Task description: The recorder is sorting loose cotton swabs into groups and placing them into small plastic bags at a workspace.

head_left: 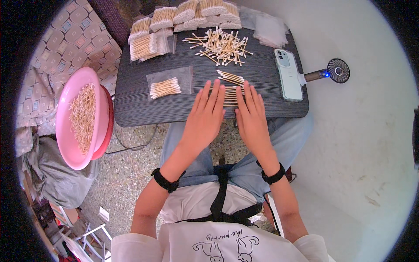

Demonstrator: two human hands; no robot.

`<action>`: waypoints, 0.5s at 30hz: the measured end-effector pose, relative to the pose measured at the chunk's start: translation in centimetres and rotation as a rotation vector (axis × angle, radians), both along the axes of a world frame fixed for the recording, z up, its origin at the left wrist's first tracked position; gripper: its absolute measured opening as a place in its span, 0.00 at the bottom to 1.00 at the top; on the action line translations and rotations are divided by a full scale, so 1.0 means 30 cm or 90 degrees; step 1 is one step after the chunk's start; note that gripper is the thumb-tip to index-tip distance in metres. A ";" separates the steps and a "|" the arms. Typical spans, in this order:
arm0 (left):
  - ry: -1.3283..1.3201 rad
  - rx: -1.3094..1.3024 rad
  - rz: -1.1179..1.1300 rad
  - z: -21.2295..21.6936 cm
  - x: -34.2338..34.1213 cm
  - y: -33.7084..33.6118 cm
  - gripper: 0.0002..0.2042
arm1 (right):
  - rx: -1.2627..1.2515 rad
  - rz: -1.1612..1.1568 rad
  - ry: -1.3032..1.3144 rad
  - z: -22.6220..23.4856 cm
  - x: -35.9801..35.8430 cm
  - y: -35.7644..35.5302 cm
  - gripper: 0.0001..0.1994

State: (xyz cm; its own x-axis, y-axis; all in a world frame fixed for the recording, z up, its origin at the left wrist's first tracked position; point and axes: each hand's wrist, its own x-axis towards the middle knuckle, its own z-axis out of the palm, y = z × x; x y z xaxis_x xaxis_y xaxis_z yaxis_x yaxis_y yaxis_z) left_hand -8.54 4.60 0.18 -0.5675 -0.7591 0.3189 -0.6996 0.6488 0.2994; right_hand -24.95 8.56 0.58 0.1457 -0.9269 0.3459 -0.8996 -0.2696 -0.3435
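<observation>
Both hands lie flat near the front edge of a dark table [131, 102], fingers stretched out and pointing away from me. Between them runs a row of wooden-stemmed cotton swabs [230, 97]. My left hand [207, 111] covers the row's left ends and my right hand [252, 115] its right ends. Just beyond the fingertips rests a small slanted group of cotton swabs [230, 77]. Farther back spreads a loose heap of cotton swabs [224, 46]. Left of my left hand is a clear plastic bag [185, 74] with a bundle of cotton swabs [165, 88] in it or on it; I cannot tell which.
Filled swab packs [187, 13] are stacked along the back left. Clear bags [270, 30] lie at the back right. A white phone [289, 76] lies at the right edge beside a small fan [338, 70]. A pink basin [65, 126] of swabs stands left of the table.
</observation>
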 end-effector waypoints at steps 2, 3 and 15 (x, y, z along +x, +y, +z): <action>-0.003 -0.013 0.022 -0.013 -0.020 -0.018 0.30 | 0.019 -0.043 0.057 -0.018 0.000 -0.021 0.29; -0.021 -0.025 0.035 -0.021 -0.029 -0.025 0.30 | 0.017 -0.042 0.057 -0.024 0.003 -0.030 0.29; 0.056 -0.030 0.011 -0.033 -0.052 -0.129 0.26 | -0.008 -0.062 0.008 -0.044 -0.017 -0.139 0.28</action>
